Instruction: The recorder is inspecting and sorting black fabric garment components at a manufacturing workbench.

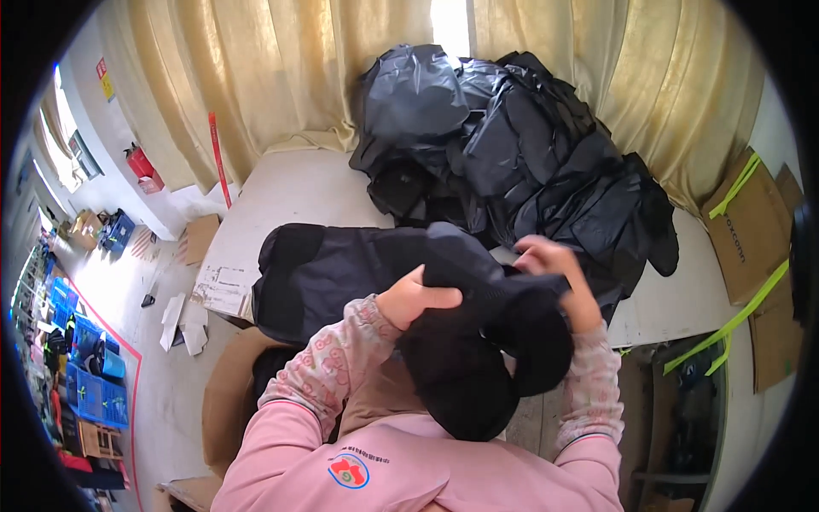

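A long black fabric piece, perhaps a cover, lies partly on the table and hangs over its near edge in front of me. My left hand grips its upper side, thumb on top and fingers hidden beneath the cloth. Close to my body the lower part of the cloth is folded into rounded, soft lobes with a gap between them. Over the right end of the piece is my right hand, fingers bent and blurred; whether they pinch the fabric cannot be made out.
Behind it, a big heap of black fabric pieces covers the far right of the white table. An open cardboard box stands at my left side. Flattened cartons with yellow-green straps lean at the right. Blue crates line the floor far left.
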Action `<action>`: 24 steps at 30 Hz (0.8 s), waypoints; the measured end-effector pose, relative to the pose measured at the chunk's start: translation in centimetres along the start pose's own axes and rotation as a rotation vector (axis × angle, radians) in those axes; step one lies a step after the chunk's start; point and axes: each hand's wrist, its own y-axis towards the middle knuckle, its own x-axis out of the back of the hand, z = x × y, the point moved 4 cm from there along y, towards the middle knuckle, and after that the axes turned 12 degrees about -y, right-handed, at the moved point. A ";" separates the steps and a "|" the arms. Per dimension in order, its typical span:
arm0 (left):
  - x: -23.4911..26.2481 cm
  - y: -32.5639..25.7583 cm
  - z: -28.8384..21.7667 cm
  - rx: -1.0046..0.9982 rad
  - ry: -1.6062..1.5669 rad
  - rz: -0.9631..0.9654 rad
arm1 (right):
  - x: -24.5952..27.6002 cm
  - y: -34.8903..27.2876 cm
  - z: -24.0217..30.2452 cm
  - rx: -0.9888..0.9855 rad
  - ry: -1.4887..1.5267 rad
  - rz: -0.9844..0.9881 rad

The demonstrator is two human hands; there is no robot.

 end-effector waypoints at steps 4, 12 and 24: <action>0.3 -0.3 -0.7 -0.089 0.092 -0.108 | 6.9 -2.3 8.4 -0.120 0.279 -0.592; -0.7 0.8 0.3 -0.084 -0.017 -0.200 | -0.5 -2.0 11.8 0.208 -0.101 -0.336; 2.4 -0.7 -4.9 -0.194 0.059 -0.179 | 2.4 -2.4 11.7 0.347 -0.174 -0.151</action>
